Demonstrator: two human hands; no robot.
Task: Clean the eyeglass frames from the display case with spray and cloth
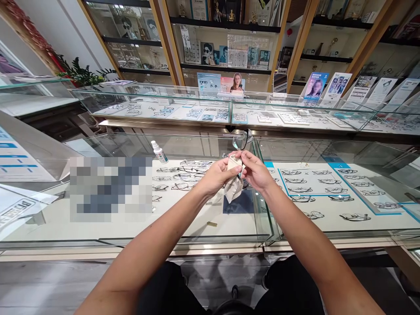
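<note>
Both my hands meet above the glass display counter. A beige cleaning cloth (233, 188) is pinched in my left hand (219, 173), its loose end hanging below the fingers. Closed fingers of my right hand (254, 168) grip a pair of eyeglasses (240, 140) by a lower part. The lenses and dark frame stick up past my fingertips, tilted. Part of the cloth lies between the two hands, and the fingers hide where it touches the glasses. A small white spray bottle (159, 152) stands on the counter to the left of my hands.
Rows of eyeglass frames (298, 189) lie inside the glass counter (183, 239). A second glass showcase (203, 98) runs behind it, with brochures (315, 85) standing on top. Shelves (226, 68) with pictures line the back wall. A plant (78, 70) is at the far left.
</note>
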